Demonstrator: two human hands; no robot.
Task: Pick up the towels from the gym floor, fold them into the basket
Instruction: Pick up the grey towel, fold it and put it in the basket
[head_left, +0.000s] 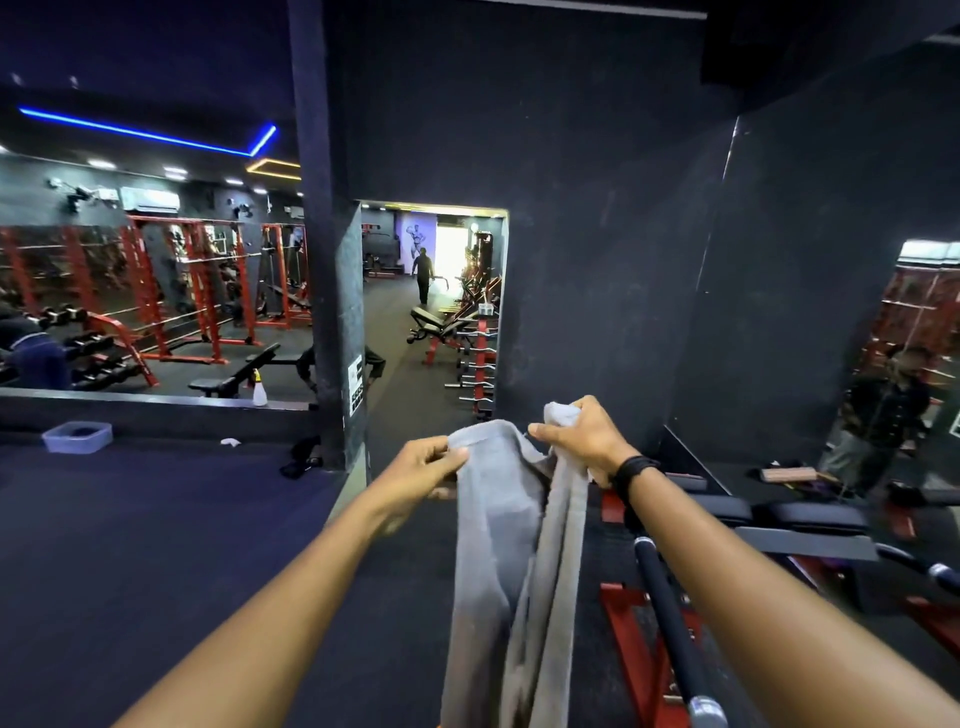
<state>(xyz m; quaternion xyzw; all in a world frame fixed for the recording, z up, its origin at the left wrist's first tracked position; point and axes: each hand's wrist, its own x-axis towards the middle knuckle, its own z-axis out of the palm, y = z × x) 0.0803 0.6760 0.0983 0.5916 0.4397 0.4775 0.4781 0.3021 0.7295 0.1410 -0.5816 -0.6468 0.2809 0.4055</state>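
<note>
A long grey towel (498, 545) hangs in front of me, held up at chest height. My left hand (423, 467) pinches its upper left edge. My right hand (582, 436), with a black band on the wrist, grips the bunched upper right corner. The cloth drops in two loose folds out of the bottom of the view. A pale plastic basket (78, 437) stands on the dark floor far to the left, by the wall mirror. A small white cloth (230, 442) lies on the floor near the pillar; a dark item (301, 460) lies at the pillar's foot.
A black pillar (327, 312) stands ahead on the left. A red bench frame with a black barbell (670, 623) sits close on my right. A spray bottle (258, 391) stands by the mirror. A doorway (431, 312) shows benches, racks and a person far off.
</note>
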